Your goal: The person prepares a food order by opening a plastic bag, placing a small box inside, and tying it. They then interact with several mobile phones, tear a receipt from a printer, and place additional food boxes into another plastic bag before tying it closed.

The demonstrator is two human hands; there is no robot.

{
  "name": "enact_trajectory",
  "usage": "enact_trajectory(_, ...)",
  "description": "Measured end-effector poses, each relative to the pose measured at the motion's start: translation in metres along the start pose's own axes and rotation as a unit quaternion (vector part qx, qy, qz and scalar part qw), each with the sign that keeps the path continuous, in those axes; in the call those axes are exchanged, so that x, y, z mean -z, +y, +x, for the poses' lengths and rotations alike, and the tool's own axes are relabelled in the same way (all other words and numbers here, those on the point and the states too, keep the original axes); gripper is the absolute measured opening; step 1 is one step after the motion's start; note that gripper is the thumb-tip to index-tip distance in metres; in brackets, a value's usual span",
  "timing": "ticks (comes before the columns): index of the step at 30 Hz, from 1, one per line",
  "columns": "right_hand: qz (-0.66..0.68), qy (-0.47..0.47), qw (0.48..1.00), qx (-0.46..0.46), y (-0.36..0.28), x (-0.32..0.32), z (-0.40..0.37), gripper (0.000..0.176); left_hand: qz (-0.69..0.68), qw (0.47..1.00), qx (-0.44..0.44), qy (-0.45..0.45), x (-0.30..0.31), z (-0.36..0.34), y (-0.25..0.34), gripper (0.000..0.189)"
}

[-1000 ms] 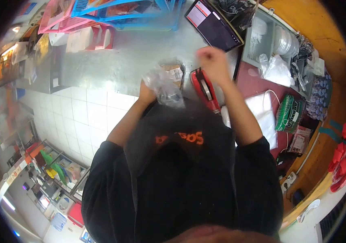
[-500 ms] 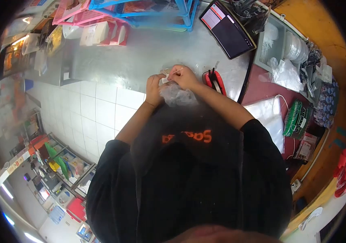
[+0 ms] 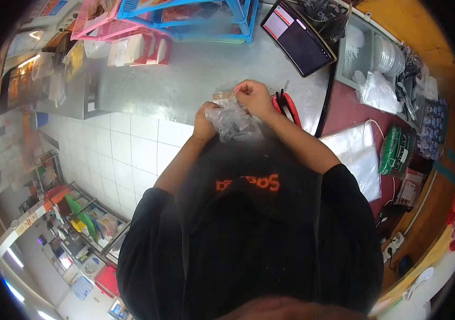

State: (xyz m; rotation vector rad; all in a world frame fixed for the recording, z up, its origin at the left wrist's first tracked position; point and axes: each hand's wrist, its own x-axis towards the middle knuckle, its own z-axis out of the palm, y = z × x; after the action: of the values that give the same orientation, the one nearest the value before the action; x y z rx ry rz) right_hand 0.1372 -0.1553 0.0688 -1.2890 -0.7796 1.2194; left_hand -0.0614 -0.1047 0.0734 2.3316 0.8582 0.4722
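Clutching a crumpled, clear plastic bag (image 3: 230,124) at the near edge of the grey metal surface (image 3: 184,80), the left hand (image 3: 204,125) has likely light, slippery film, best held by gathered folds; the right hand's (image 3: 255,100) grip I cannot tell.

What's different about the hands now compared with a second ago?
The right hand has moved left, from near the tablet to the clear plastic bag; whether its pinched fingers grip it is unclear. The left hand still holds the bag; the tablet stayed put.
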Motion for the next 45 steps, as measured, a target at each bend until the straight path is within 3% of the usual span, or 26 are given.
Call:
enact_trajectory(3, 0.004, 0.03, 1.0, 0.002, -0.004, 0.007, -0.003, 0.006, -0.003, 0.999, 0.04, -0.025, 0.003, 0.002, 0.006, 0.026)
enact_trajectory(5, -0.027, 0.025, 0.999, -0.009, 0.005, 0.005, -0.002, 0.01, 0.13, 0.975, -0.055, 0.17, 0.015, 0.019, 0.038, 0.028)
enact_trajectory(9, -0.069, 0.012, 0.997, -0.019, 0.021, -0.017, -0.009, 0.004, 0.109, 0.981, -0.066, 0.147, 0.022, 0.021, 0.036, 0.029)
enact_trajectory(11, -0.233, -0.011, 0.962, 0.139, 0.033, -0.02, -0.011, 0.01, -0.062, 0.998, -0.007, 0.002, 0.018, 0.012, 0.011, 0.029)
enact_trajectory(12, -0.231, -0.005, 0.963, 0.139, 0.036, -0.021, -0.012, 0.01, -0.061, 0.998, -0.011, -0.002, 0.015, 0.008, -0.001, 0.029)
enact_trajectory(14, -0.3, 0.018, 0.943, 0.144, 0.04, -0.02, -0.015, 0.021, 0.074, 0.993, -0.026, -0.093, 0.011, 0.006, -0.019, 0.029)
enact_trajectory(18, -0.336, -0.002, 0.938, 0.089, 0.042, -0.017, -0.014, 0.012, 0.136, 0.98, -0.123, -0.082, 0.029, 0.025, 0.009, 0.022)
enact_trajectory(20, -0.168, 0.015, 0.986, 0.009, 0.062, -0.017, -0.011, 0.01, 0.014, 0.99, -0.091, -0.106, 0.034, 0.032, 0.005, 0.023)
enact_trajectory(21, -0.168, 0.025, 0.985, 0.008, 0.061, -0.022, -0.016, 0.01, 0.011, 0.989, -0.098, -0.112, 0.035, 0.036, 0.002, 0.023)
enact_trajectory(23, -0.202, 0.15, 0.965, 0.078, 0.059, -0.035, -0.031, 0.007, 0.02, 0.981, -0.106, -0.163, 0.037, 0.045, -0.006, 0.017)
enact_trajectory(24, -0.204, 0.163, 0.962, 0.075, 0.058, -0.037, -0.032, 0.007, 0.014, 0.979, -0.116, -0.17, 0.035, 0.047, -0.015, 0.017)
enact_trajectory(26, -0.34, 0.216, 0.899, 0.169, 0.058, -0.042, -0.035, 0.01, -0.029, 0.98, -0.082, -0.181, 0.027, 0.05, -0.038, 0.018)
enact_trajectory(27, -0.346, 0.232, 0.894, 0.162, 0.047, -0.044, -0.038, 0.01, -0.038, 0.976, -0.096, -0.191, 0.031, 0.052, -0.036, 0.018)
enact_trajectory(29, -0.359, 0.132, 0.914, 0.134, 0.016, -0.047, -0.048, 0.019, -0.083, 0.976, -0.055, -0.194, 0.042, 0.056, -0.021, 0.023)
enact_trajectory(30, -0.362, 0.181, 0.899, 0.168, 0.028, -0.054, -0.046, 0.028, -0.054, 0.977, -0.025, -0.207, 0.041, 0.057, -0.034, 0.029)
enact_trajectory(31, -0.345, 0.208, 0.897, 0.184, 0.042, -0.063, -0.042, 0.026, 0.122, 0.975, -0.153, -0.108, 0.026, 0.05, -0.083, 0.036)
enact_trajectory(32, -0.337, 0.241, 0.888, 0.201, 0.03, -0.073, -0.053, 0.035, -0.075, 0.979, -0.026, -0.188, 0.031, 0.058, -0.068, 0.036)
enact_trajectory(33, -0.327, 0.267, 0.876, 0.233, 0.027, -0.079, -0.064, 0.041, -0.242, 0.92, 0.117, -0.285, 0.045, 0.061, -0.052, 0.038)
enact_trajectory(34, -0.349, 0.285, 0.847, 0.283, 0.009, -0.089, -0.082, 0.037, -0.303, 0.897, 0.16, -0.281, 0.048, 0.063, -0.048, 0.032)
enact_trajectory(35, -0.367, 0.295, 0.846, 0.249, -0.005, -0.103, -0.097, 0.032, -0.398, 0.861, 0.16, -0.273, 0.06, 0.06, -0.026, 0.029)
enact_trajectory(37, -0.384, 0.333, 0.836, 0.206, -0.016, -0.13, -0.123, 0.028, -0.419, 0.832, 0.21, -0.298, 0.075, 0.058, 0.002, 0.029)
enact_trajectory(40, -0.347, 0.434, 0.795, 0.244, -0.036, -0.16, -0.145, 0.013, -0.461, 0.8, 0.178, -0.339, 0.098, 0.045, 0.054, 0.03)
enact_trajectory(45, -0.338, 0.526, 0.722, 0.297, -0.081, -0.205, -0.213, 0.013, -0.506, 0.724, 0.1, -0.459, 0.1, 0.012, 0.09, 0.031)
